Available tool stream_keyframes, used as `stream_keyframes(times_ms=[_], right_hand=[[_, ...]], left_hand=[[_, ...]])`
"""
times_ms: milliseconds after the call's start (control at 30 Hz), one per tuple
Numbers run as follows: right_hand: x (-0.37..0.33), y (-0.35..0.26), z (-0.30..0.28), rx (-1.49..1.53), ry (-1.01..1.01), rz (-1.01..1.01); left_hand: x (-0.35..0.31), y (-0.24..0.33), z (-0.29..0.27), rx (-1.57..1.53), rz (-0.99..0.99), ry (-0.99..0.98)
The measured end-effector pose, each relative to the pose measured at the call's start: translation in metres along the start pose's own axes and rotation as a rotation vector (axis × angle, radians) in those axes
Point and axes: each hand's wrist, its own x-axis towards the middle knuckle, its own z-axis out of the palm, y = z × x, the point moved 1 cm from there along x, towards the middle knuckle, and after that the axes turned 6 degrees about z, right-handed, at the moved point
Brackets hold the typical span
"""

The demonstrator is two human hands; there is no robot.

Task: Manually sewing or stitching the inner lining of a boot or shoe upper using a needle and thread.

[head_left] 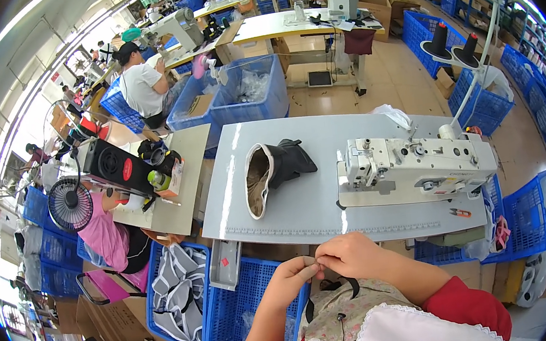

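My left hand (295, 277) and my right hand (348, 254) meet in front of my body, just off the near edge of the grey worktable (362, 128). Both are closed, fingertips pinched together and touching; anything between them is too small to make out. Beyond them, left of the table's middle, a black boot upper (283, 163) lies on its side, its white-edged opening showing a brownish lining. To the right stands a white industrial sewing machine (419, 167). Orange-handled thread snips (460, 213) rest at the right front of the table.
Blue crates stand below left, one with grey-and-white cut pieces (178, 293), beside a grey drawer (226, 266). A thread stand holds black cones (436, 40) at the back right. Left, a black fan (70, 204) is near a seated person in pink (104, 231).
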Motion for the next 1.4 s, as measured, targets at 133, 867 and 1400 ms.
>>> stream_keyframes(times_ms=[133,867,1400], right_hand=[[0.001,-0.003,-0.002,0.194,-0.093,0.134],[-0.001,-0.008,-0.005,0.363,-0.040,0.244],[-0.001,-0.012,0.005,-0.045,0.054,-0.197]], left_hand=[[0.000,-0.013,-0.004,-0.402,-0.100,-0.054],[0.000,-0.003,0.011,-0.514,0.170,0.216],[0.000,0.010,0.007,-0.446,-0.013,0.043]])
